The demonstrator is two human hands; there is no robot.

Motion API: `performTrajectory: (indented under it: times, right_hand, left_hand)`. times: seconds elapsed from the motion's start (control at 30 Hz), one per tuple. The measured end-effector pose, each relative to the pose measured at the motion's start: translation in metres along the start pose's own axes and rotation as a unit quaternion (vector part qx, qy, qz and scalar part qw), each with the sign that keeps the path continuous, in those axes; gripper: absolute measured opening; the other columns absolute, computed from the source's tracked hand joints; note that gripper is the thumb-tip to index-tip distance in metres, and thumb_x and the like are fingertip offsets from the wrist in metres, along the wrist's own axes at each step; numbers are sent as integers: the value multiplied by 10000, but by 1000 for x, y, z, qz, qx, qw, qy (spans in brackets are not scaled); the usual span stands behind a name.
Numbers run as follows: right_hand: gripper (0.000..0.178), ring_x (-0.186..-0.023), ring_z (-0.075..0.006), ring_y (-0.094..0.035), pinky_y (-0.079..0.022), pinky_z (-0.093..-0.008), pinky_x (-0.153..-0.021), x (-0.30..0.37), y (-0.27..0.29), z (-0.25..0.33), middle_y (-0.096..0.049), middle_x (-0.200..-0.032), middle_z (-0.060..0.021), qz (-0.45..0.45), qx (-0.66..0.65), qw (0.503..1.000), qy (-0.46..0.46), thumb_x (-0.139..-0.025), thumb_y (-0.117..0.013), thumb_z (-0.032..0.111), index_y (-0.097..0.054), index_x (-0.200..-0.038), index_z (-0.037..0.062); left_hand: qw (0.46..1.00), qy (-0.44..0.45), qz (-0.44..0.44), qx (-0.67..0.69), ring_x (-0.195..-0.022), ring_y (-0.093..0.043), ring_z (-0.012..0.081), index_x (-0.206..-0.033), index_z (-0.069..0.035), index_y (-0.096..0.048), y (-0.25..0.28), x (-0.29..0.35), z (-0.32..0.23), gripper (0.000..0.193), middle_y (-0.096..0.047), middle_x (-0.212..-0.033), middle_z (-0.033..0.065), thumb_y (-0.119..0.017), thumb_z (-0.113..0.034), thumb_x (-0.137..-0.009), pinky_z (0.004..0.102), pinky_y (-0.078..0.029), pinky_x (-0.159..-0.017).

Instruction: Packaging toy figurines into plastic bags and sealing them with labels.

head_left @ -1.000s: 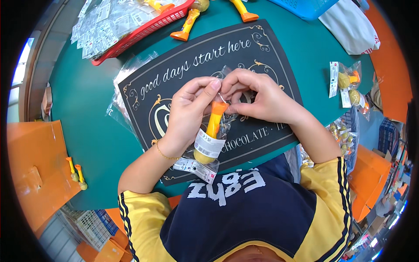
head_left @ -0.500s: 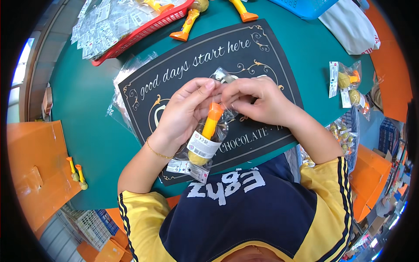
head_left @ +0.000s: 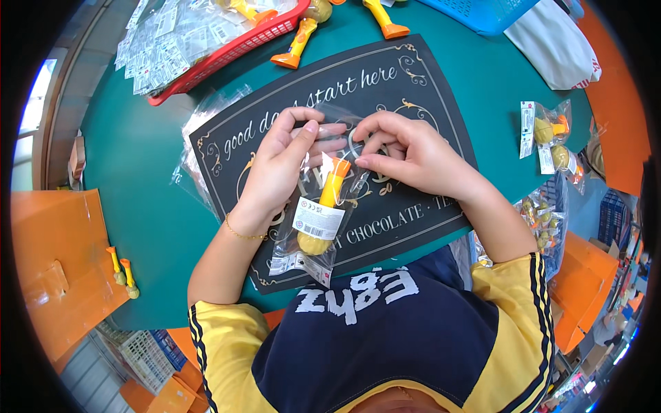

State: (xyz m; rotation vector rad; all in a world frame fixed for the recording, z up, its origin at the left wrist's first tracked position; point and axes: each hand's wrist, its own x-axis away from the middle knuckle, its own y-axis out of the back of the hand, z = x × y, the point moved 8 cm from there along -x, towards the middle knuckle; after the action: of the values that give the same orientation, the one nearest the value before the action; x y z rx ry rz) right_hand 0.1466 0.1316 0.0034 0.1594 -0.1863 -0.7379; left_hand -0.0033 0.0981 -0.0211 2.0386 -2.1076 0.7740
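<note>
A clear plastic bag (head_left: 284, 230) hangs between my hands over the dark placemat. Inside it lies a toy with a yellow stem (head_left: 332, 191), an orange foot-shaped end pointing away from me and a tan ball at the near end. A white printed label (head_left: 319, 219) wraps the toy. My left hand (head_left: 292, 148) grips the bag's upper left side, thumb on top and fingers partly behind the film. At the bag's upper right edge, my right hand (head_left: 396, 148) has its fingers curled and pinched on the film.
The black placemat (head_left: 441, 117) lies on a green table (head_left: 138, 227). A red basket (head_left: 227, 62) of flat labelled bags stands far left, a blue basket (head_left: 482, 17) far right. Bagged toys (head_left: 547, 134) lie at right; loose ones (head_left: 296, 45) sit beyond the mat. Orange boxes (head_left: 65, 261) flank the table.
My hands have drawn slightly apart at the bag's upper end, and the film there is spread wider. The fingers of my left hand have straightened.
</note>
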Motion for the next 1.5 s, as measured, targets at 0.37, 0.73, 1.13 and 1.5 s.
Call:
performTrajectory:
  times: [0.37, 0.73, 1.13, 1.5]
  right_hand:
    - [142, -544, -19, -430, -341, -191, -492, -2, 13, 3, -637, -791, 17, -89, 83, 992, 17, -848, -699, 104, -671, -970, 37]
    - [89, -717, -219, -636, -473, -310, -612, -20, -12, 49, -641, -844, -18, -134, 461, 861, 170, -819, -660, 139, -673, -887, 83]
    - [79, -667, -163, -551, -442, -271, -614, 52, 92, 30, -621, -814, -79, -258, 349, 901, -10, -837, -626, 66, -627, -879, -2]
    - [266, -605, -222, -632, -498, -313, -583, 190, 72, -5, -677, -782, -78, 41, 363, 891, -269, -685, -731, 41, -700, -949, 36]
  left_hand:
    - [1000, -7, 10, 15, -1100, -622, 254, -1290, 27, -478, -1, -1, 5, 341, -584, -1244, 192, -416, -171, -1020, 316, -515, -932]
    - [993, -109, 19, -40, -1029, -613, 150, -1210, 53, -552, -6, 1, 12, 285, -628, -1101, 98, -457, -120, -1005, 295, -503, -917]
    - [991, -125, 8, 57, -1101, -608, 210, -1242, 39, -510, -3, 0, 2, 325, -597, -1209, 191, -414, -183, -1025, 314, -509, -924]
    - [989, -97, 6, 110, -1095, -622, 270, -1245, -8, -475, -5, 0, 1, 308, -561, -1252, 192, -387, -212, -1031, 334, -535, -900]
